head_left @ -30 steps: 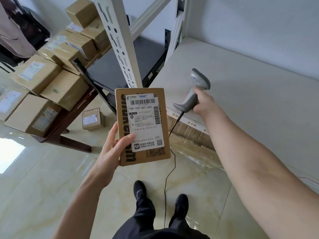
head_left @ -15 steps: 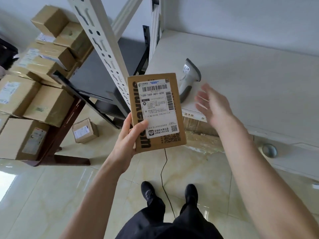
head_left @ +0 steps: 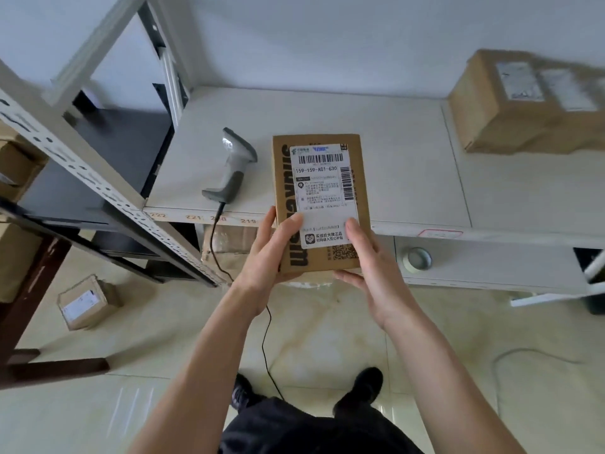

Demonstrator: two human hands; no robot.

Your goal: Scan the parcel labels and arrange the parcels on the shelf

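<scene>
Above the shelf (head_left: 327, 113) edge, both hands' fingers (head_left: 288, 224) grasp the parcel (head_left: 322, 198) at its near end, its long axis pointing straight onto the shelf ahead

Browns, whites and greys around the shelf

The parcel (head_left: 319, 204) is kraft brown with bold black lettering and a white label (head_left: 324, 194) printed with black barcodes; the barcode scanner (head_left: 233, 168) at nine o'clock is grey on the off-white shelf (head_left: 409, 178); the floor (head_left: 327, 329) is glossy cream marble-patterned tile.
</scene>
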